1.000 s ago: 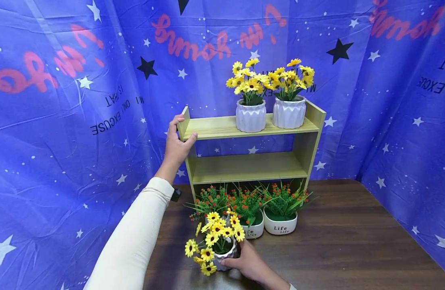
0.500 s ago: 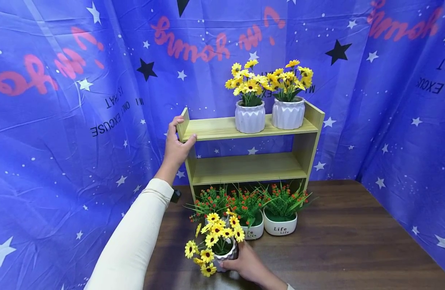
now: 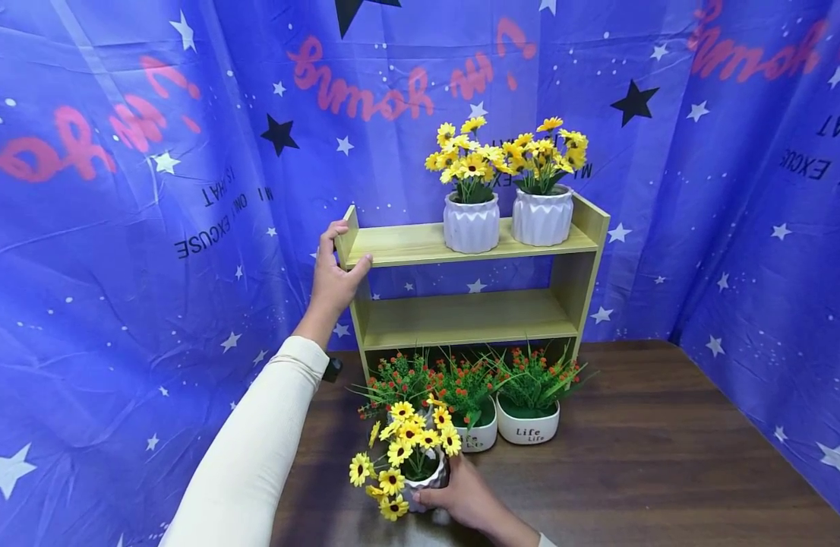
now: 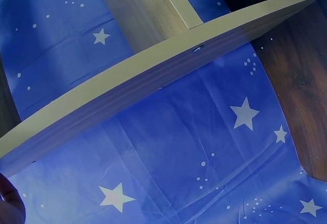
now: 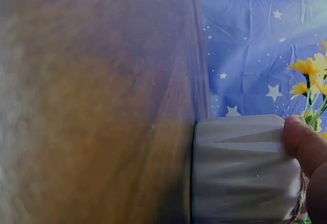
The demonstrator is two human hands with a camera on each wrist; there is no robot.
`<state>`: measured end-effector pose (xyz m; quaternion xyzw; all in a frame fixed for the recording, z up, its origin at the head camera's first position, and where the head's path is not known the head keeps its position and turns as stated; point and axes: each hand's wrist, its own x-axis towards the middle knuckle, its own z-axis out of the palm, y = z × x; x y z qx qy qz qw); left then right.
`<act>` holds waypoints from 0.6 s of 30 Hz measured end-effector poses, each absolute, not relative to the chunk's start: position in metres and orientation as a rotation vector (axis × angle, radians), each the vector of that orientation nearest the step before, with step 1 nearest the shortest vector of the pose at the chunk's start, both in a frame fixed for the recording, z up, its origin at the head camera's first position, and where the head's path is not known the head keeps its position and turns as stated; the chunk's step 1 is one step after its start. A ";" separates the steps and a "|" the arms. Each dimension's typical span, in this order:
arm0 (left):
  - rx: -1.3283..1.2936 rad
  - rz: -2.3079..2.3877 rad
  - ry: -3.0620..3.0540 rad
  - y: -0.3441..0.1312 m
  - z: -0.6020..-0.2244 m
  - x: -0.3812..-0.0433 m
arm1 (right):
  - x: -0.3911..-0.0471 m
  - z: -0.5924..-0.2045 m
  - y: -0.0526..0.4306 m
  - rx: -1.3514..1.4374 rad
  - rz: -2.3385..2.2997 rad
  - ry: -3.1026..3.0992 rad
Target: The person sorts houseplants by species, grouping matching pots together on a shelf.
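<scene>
My left hand (image 3: 334, 277) grips the upper left side of a light wooden shelf rack (image 3: 464, 317), thumb at the front edge of the top board and fingers around the side panel (image 4: 127, 73). My right hand (image 3: 464, 494) holds a white fluted flowerpot (image 3: 427, 486) with yellow daisies (image 3: 399, 453), low in front of the rack. In the right wrist view, the thumb lies on the rim of this pot (image 5: 245, 168), whose base is against the brown table. Part of the pot is hidden behind the flowers and hand.
Two matching daisy pots (image 3: 471, 224) (image 3: 543, 216) stand on the right half of the top board. Along the rack's foot sit red-flowered plants (image 3: 464, 387), two in visible white oval planters (image 3: 528, 429). The brown table (image 3: 639, 448) extends right. A blue starry curtain (image 3: 153, 342) surrounds everything.
</scene>
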<state>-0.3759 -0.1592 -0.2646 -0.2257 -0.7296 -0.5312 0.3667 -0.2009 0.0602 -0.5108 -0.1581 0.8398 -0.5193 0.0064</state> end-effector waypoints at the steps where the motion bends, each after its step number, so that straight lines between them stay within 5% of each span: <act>1: -0.578 -1.366 -1.878 -0.160 -0.266 -0.376 | -0.201 -0.511 0.060 -0.503 -1.622 2.625; 18: -0.596 -1.329 -1.865 -0.160 -0.266 -0.378 | -0.202 -0.514 0.057 -0.404 -1.754 2.600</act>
